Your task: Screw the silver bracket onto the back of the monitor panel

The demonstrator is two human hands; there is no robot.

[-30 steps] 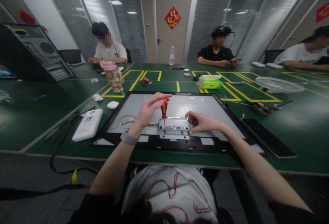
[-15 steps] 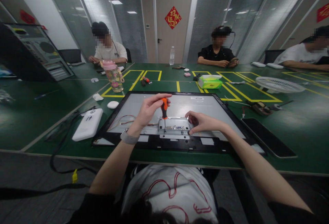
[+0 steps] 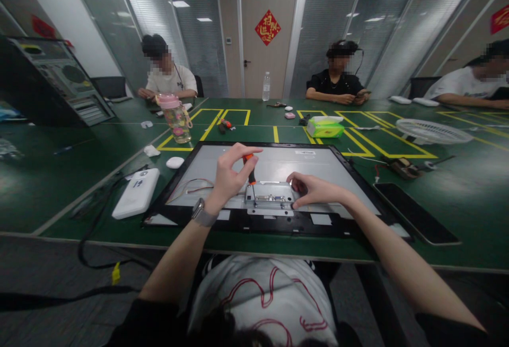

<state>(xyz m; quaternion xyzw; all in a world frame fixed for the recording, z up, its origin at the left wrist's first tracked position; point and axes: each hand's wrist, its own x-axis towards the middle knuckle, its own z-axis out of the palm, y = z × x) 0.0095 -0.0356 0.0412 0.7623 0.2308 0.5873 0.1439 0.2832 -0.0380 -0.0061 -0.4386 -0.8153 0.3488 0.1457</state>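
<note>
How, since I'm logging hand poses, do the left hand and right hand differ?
The left hand holds the orange-and-black screwdriver near upright; the right hand holds the metal bracket at its right end. The left hand's wrist wears a watch; the right hand's wrist is bare. Both work above the large panel.

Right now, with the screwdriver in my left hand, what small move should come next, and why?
I'd probably give the screwdriver a small turn with your left hand: it stands nearly upright, its tip down at the metal housing, while your right hand holds the housing's right end. The tip's seating is unclear.
</note>
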